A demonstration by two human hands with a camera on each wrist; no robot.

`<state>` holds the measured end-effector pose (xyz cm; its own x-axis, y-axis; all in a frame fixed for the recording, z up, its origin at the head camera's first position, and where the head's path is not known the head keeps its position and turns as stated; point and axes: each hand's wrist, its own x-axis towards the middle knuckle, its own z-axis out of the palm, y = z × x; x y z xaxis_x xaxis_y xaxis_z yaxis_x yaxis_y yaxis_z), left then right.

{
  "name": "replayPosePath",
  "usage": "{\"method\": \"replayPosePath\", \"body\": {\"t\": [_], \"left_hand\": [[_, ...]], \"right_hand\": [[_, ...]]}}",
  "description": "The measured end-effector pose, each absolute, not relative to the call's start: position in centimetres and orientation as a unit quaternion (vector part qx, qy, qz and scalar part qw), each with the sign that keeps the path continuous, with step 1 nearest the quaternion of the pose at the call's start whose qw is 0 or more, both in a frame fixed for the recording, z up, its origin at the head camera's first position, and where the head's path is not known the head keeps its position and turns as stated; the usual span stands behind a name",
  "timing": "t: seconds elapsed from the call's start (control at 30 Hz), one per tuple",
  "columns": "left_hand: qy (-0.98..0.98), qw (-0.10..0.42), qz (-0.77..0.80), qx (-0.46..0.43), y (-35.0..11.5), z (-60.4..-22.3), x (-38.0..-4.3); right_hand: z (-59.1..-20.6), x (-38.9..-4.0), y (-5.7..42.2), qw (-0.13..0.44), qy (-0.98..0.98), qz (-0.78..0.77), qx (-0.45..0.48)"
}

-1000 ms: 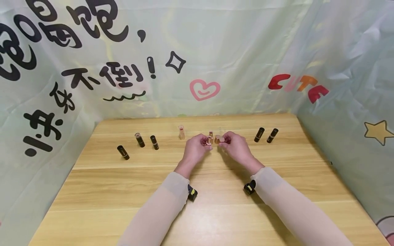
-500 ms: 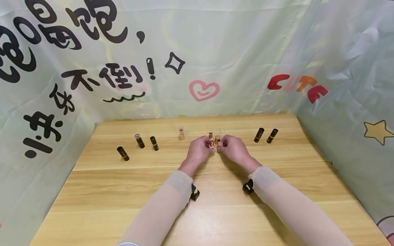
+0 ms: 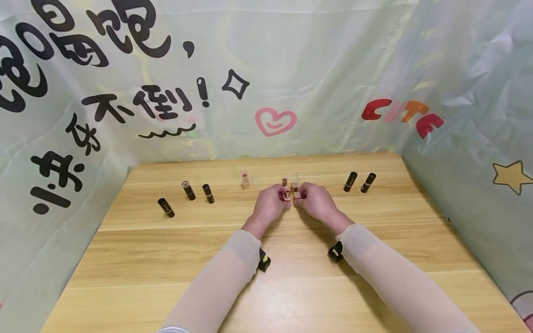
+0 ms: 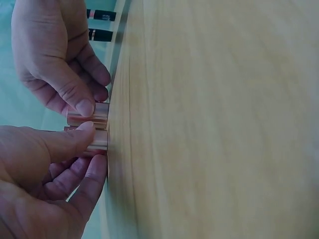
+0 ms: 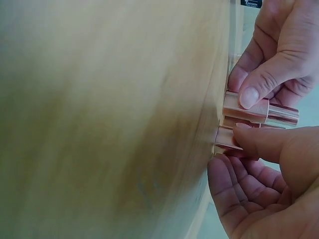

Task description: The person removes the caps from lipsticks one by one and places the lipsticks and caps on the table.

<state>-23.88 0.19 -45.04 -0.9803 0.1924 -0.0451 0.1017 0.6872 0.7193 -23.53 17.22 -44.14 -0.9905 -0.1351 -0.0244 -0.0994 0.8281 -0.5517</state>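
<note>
Near the back middle of the table, my left hand (image 3: pixel 268 203) pinches an uncapped rose-gold lipstick (image 5: pixel 281 114) between thumb and fingers, its narrow inner tube pointing up. Close to its right, my right hand (image 3: pixel 318 202) pinches a rose-gold lipstick cap (image 4: pixel 101 112). Both pieces stand upright at the tabletop, side by side. Just behind them are another uncapped lipstick (image 3: pixel 285 182) and another rose-gold cap (image 3: pixel 294 187). My fingers partly cover the held pieces.
Several black lipstick tubes (image 3: pixel 208 194) stand to the left on the wooden table (image 3: pixel 291 286). A clear pinkish tube (image 3: pixel 245 180) stands left of my hands. Two black tubes (image 3: pixel 350 181) stand to the right. A printed cloth (image 3: pixel 325 92) encloses the table's back and sides.
My left hand has moved slightly right and nearer with the lipstick. My right hand has shifted slightly left and nearer with the cap, bringing the two closer together. Both hands still hold their pieces.
</note>
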Motion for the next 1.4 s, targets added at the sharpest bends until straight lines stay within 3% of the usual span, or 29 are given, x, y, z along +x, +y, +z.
{"method": "replayPosePath", "body": {"t": [0.53, 0.87, 1.03, 1.27, 1.4], "left_hand": [[0.919, 0.061, 0.381, 0.082, -0.1, -44.9, -23.7], [0.913, 0.085, 0.397, 0.042, -3.0, -44.3, -22.0], [0.91, 0.064, 0.409, 0.024, -5.3, -43.7, -21.4], [0.89, -0.01, 0.456, 0.007, -7.6, -42.7, -21.0], [0.879, -0.043, 0.475, 0.005, -8.3, -42.4, -20.9]], "right_hand": [[-44.1, -23.3, 17.3, 0.034, 0.955, -0.287, -0.065], [-42.6, -22.4, 17.9, 0.066, 0.955, -0.285, -0.045], [-40.9, -22.2, 17.8, 0.016, 0.954, -0.298, -0.036], [-38.8, -22.0, 15.6, -0.095, 0.937, -0.33, -0.062], [-38.4, -22.1, 13.7, -0.128, 0.926, -0.345, -0.084]]}}
